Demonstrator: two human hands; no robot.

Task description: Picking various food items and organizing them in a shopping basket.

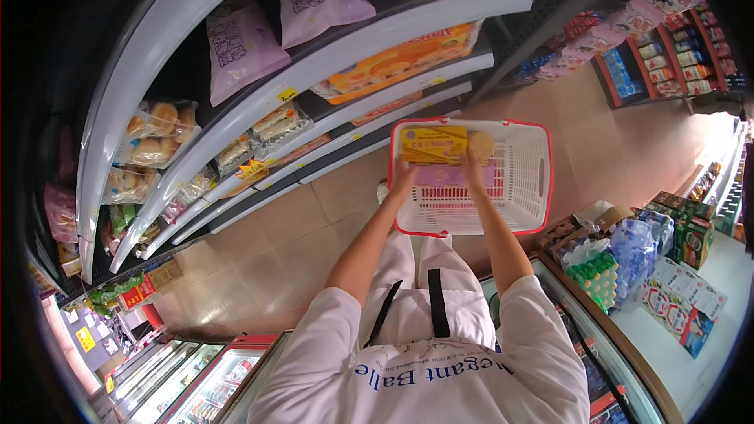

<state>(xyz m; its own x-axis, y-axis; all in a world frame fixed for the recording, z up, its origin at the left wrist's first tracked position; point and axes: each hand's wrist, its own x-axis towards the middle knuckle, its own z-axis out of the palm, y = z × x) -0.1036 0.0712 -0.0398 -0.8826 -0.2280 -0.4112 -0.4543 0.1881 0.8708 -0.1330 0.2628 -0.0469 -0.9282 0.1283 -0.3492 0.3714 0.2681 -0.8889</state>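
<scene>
A white plastic shopping basket (pixel 518 188) with a red rim is in front of me. Both my hands reach inside it. My left hand (pixel 403 176) is at the left end of a yellow printed box (pixel 433 144), close to a pink-purple package (pixel 450 176) lower in the basket. Beside the yellow box's right end, my right hand (pixel 471 168) touches it or the round tan item (pixel 482 146) next to it; the fingertips are partly hidden. Whether each hand bears the box's weight cannot be told.
Store shelves (pixel 377 29) on the left and ahead hold purple snack bags (pixel 241 50), bagged buns (pixel 159 129) and an orange package (pixel 406 59). Freezers (pixel 218 383) stand behind me. A white counter (pixel 665 359) at right bears bottle packs (pixel 633 253) and boxes. Tiled floor (pixel 283 229) lies between.
</scene>
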